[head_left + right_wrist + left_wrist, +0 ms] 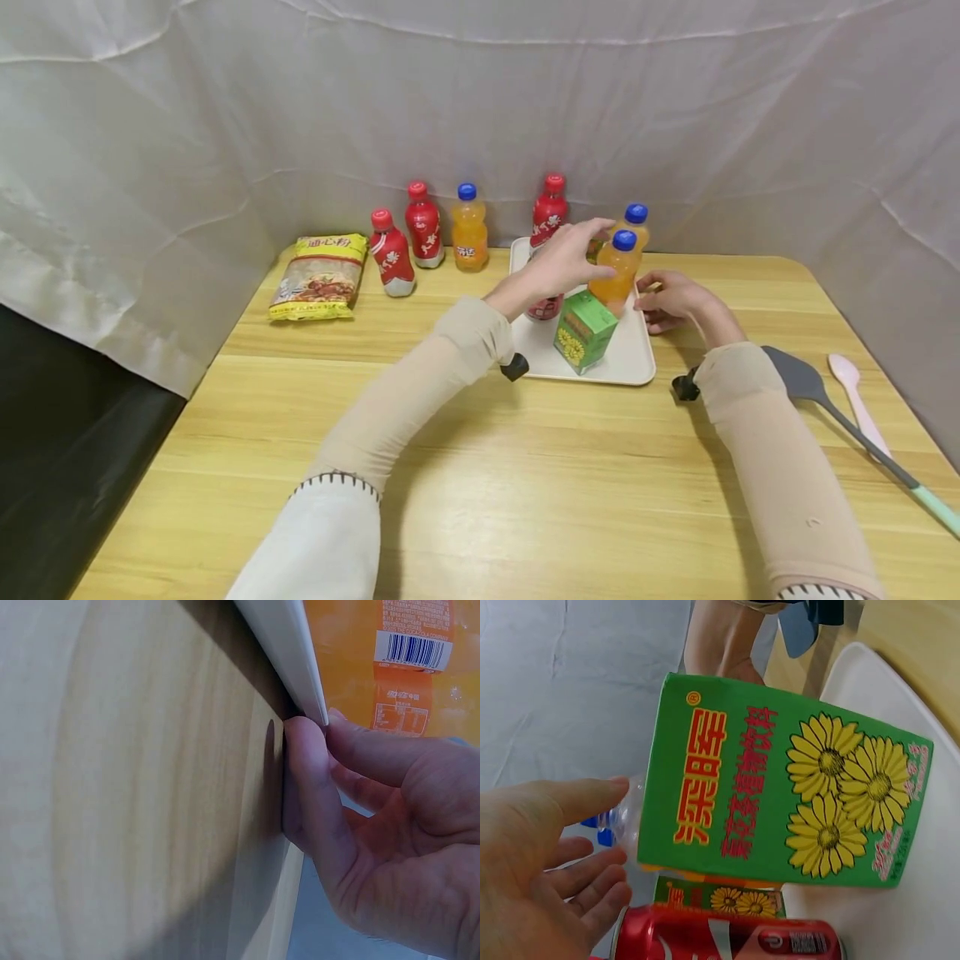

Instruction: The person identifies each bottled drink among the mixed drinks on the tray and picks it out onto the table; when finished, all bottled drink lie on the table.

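A white tray point(630, 362) bears orange soda bottles point(613, 279) with blue caps, a green drink carton point(587, 330) with yellow flowers, a red can point(727, 934), a red bottle point(550, 208) and a second green carton point(697, 894), partly hidden. My left hand point(566, 257) reaches over the tray beside the front orange bottle, thumb and fingers spread apart. In the left wrist view it holds nothing. At the tray's right edge, my right hand point(678, 302) pinches the rim point(300, 667) between thumb and bent index finger.
Left of the tray stand two red bottles point(393, 254) and an orange soda bottle point(469, 229). A yellow pasta bag point(318, 279) lies farther left. On the right lie a grey spatula point(798, 375) and a pink spoon point(855, 387). Grey cloth point(480, 100) hangs behind.
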`<state>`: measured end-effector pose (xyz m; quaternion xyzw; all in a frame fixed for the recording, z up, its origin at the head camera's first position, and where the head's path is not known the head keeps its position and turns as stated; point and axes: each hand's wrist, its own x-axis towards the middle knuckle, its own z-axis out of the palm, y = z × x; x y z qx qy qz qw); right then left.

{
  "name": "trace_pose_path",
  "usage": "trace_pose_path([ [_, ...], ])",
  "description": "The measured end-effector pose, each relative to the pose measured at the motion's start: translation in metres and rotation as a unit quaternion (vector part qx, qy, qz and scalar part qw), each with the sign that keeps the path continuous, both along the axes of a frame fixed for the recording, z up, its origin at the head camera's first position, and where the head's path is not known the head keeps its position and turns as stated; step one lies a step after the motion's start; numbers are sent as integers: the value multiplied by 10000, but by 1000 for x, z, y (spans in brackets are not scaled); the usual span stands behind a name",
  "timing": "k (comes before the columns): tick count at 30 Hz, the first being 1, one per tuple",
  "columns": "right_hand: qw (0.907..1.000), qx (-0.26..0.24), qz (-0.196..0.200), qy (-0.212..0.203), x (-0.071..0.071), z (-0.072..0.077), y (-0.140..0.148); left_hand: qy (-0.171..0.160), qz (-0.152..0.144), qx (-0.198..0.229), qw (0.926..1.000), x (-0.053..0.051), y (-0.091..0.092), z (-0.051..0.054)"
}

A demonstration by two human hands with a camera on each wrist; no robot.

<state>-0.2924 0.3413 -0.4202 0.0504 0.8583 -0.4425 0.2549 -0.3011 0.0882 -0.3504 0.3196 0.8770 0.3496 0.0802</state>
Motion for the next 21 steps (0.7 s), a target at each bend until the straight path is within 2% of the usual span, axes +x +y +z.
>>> trace_pose_path([
  [3,10000,12,-1,-23,-1,-1,2,-145,-79,42,9999,-1,7,0],
  [7,10000,34,-12,-43,-3,-3,3,-173,-14,-225,9996,-2,14,1],
  [11,10000,52,-5,1,-3,-3,4,55,45,-591,9982,-2,19,0],
  [16,10000,54,8,47,-1,-2,2,534,58,-1011,9934,-1,23,-4],
  [21,10000,29,5,42,-1,-2,2,668,85,-1084,9918,1,24,-5],
])
